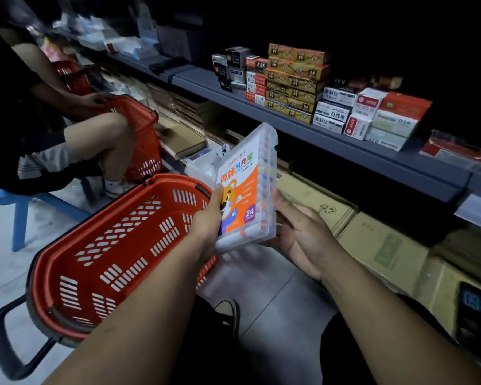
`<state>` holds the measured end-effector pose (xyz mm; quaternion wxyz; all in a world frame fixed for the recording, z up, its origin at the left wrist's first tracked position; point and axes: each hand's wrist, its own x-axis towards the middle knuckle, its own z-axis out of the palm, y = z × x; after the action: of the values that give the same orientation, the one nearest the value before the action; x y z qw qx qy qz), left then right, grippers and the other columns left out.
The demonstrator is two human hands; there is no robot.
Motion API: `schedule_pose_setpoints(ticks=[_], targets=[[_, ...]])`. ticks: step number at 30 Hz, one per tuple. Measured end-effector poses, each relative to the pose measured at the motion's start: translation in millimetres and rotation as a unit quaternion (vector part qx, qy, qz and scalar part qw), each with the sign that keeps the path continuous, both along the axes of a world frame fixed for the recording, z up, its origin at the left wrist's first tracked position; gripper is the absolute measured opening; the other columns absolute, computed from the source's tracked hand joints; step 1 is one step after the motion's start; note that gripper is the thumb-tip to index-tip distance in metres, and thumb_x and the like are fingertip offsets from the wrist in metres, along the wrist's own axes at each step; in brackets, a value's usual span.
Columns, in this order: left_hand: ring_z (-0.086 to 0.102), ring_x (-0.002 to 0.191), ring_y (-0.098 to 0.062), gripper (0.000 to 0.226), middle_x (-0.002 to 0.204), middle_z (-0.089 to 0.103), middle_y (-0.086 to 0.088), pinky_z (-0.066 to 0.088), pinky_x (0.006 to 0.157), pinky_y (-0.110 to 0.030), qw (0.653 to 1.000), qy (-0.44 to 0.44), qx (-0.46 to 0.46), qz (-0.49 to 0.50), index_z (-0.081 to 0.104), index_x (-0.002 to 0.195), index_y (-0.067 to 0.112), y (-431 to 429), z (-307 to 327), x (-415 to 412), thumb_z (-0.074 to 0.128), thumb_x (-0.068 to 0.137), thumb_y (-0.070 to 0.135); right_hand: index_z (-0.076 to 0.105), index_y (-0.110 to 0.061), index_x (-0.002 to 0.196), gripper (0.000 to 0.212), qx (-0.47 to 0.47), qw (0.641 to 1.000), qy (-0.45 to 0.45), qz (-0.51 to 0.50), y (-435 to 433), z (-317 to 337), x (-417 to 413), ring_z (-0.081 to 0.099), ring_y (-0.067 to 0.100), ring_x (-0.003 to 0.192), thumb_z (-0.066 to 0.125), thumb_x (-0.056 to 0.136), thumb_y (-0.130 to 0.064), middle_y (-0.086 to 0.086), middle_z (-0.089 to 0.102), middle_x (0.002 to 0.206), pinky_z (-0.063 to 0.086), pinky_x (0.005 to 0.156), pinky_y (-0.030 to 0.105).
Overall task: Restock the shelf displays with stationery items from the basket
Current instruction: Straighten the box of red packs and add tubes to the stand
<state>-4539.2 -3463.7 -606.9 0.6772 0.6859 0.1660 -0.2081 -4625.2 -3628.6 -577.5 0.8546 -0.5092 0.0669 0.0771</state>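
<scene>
A clear plastic marker case (pixel 247 187) with an orange label, a cartoon dog and "24 colors" is held tilted in front of me. My left hand (pixel 207 226) grips its lower left edge, thumb on the label. My right hand (pixel 300 232) cups its lower right side from beneath, fingers behind the case. The red plastic basket (pixel 114 245) stands on the floor at lower left and looks empty inside. The grey shelf (pixel 345 145) runs across the right, carrying stacked pen boxes (pixel 295 81).
Cardboard cartons (pixel 383 245) sit under the shelf at right. A person sits on a blue stool (pixel 20 207) at left, holding a second red basket (pixel 142 134). A digital clock (pixel 478 304) shows at lower right. My shoe (pixel 228 309) rests on the tiled floor.
</scene>
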Motion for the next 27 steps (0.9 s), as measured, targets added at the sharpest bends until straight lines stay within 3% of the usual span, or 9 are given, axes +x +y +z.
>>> schedule_pose_setpoints(ticks=[4, 9, 15, 21, 27], targets=[[0.078, 0.079, -0.025, 0.067, 0.088, 0.08, -0.007, 0.061, 0.084, -0.041, 1.0, -0.002, 0.013, 0.003, 0.068, 0.106, 0.008, 4.6, -2.6, 5.7, 0.051, 0.091, 0.072, 0.064, 0.0, 0.123, 0.058, -0.007, 1.0, 0.005, -0.01, 3.0, -3.4, 7.9, 0.067, 0.043, 0.112, 0.064, 0.088, -0.045, 0.023, 0.071, 0.118, 0.053, 0.097, 0.057], [0.078, 0.08, -0.028, 0.071, 0.087, 0.079, -0.009, 0.06, 0.088, -0.044, 0.999, -0.012, 0.04, -0.01, 0.072, 0.101, 0.008, 8.9, -2.3, 9.7, 0.051, 0.089, 0.074, 0.065, -0.002, 0.123, 0.052, 0.003, 1.0, 0.01, -0.017, -2.1, -5.8, 20.0, 0.067, 0.042, 0.113, 0.066, 0.088, -0.039, 0.022, 0.07, 0.119, 0.048, 0.102, 0.06], [0.078, 0.074, -0.024, 0.074, 0.081, 0.079, -0.007, 0.059, 0.09, -0.042, 0.99, -0.036, 0.107, -0.079, 0.076, 0.096, 0.009, 8.6, -1.0, 2.5, 0.05, 0.087, 0.078, 0.068, -0.011, 0.119, 0.061, 0.005, 0.994, 0.043, -0.105, -19.1, -5.2, 44.1, 0.07, 0.036, 0.109, 0.068, 0.08, -0.057, 0.018, 0.073, 0.116, 0.049, 0.103, 0.059], [0.078, 0.073, -0.024, 0.072, 0.08, 0.079, -0.007, 0.06, 0.088, -0.042, 0.989, -0.038, 0.112, -0.087, 0.073, 0.096, 0.009, 10.2, 0.5, 1.8, 0.049, 0.089, 0.077, 0.065, -0.012, 0.127, 0.073, 0.008, 0.993, 0.074, -0.088, -22.2, -8.9, 47.8, 0.07, 0.033, 0.111, 0.053, 0.086, -0.071, 0.015, 0.073, 0.118, 0.051, 0.101, 0.054], [0.077, 0.071, -0.021, 0.073, 0.077, 0.079, -0.004, 0.059, 0.088, -0.041, 0.98, -0.101, 0.147, -0.088, 0.075, 0.091, 0.011, 11.0, 3.1, -4.5, 0.046, 0.09, 0.078, 0.067, -0.012, 0.125, 0.061, 0.061, 0.991, 0.093, -0.077, -27.8, -9.6, 42.3, 0.069, 0.036, 0.111, 0.059, 0.091, -0.061, 0.016, 0.072, 0.12, 0.052, 0.098, 0.052]])
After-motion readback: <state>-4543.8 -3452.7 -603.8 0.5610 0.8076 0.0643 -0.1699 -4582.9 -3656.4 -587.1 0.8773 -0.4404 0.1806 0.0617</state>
